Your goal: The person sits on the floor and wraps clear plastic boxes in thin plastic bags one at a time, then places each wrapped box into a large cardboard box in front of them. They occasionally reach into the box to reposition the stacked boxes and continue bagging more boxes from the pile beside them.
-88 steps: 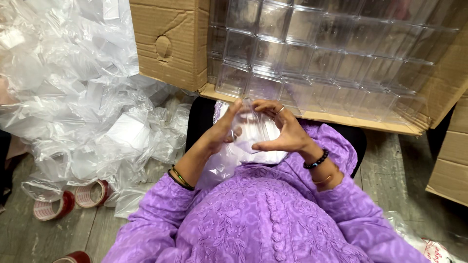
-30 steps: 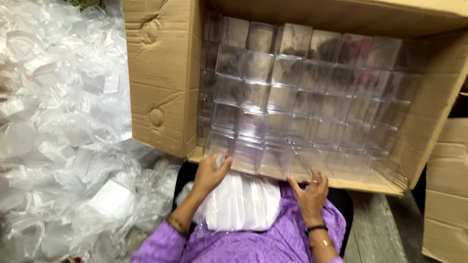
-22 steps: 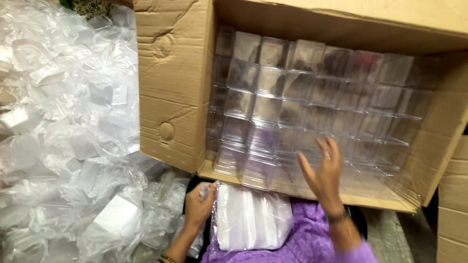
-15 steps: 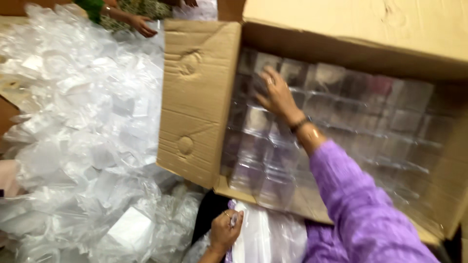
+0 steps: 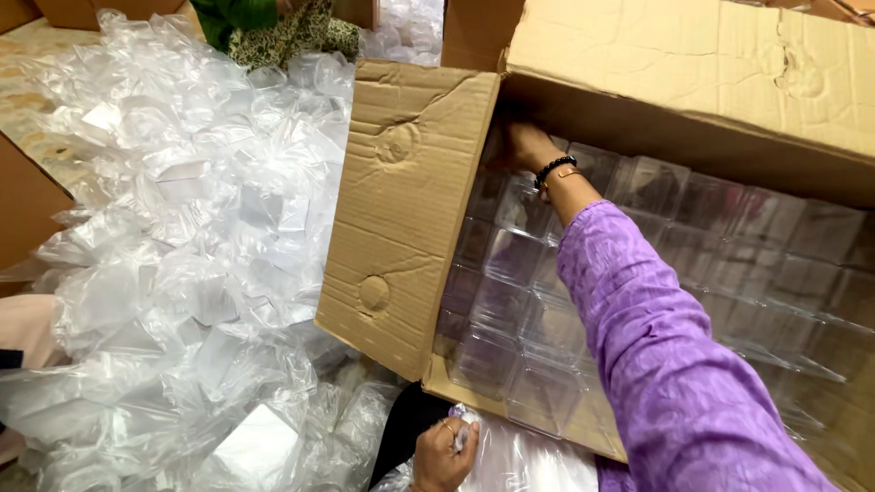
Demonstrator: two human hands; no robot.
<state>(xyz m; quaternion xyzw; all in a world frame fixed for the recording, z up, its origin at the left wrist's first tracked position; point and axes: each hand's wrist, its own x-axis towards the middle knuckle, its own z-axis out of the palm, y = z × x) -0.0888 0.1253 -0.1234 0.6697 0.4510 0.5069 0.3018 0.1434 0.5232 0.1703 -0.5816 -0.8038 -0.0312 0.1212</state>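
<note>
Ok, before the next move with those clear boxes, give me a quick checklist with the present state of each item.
1. Right hand inside the cardboard carton, at its upper left corner: ok.
2. Right-hand fingers closed on a clear box: cannot tell, the flap and shadow hide them.
3. Left hand gripping the plastic bag on the lap: ok, fingers pinch its gathered top.
4. Stacked clear plastic boxes sitting in even rows: ok.
5. Carton flap folded out of the opening: ok.
6. Loose plastic wrap pile kept out of the carton mouth: ok, it lies to the left.
</note>
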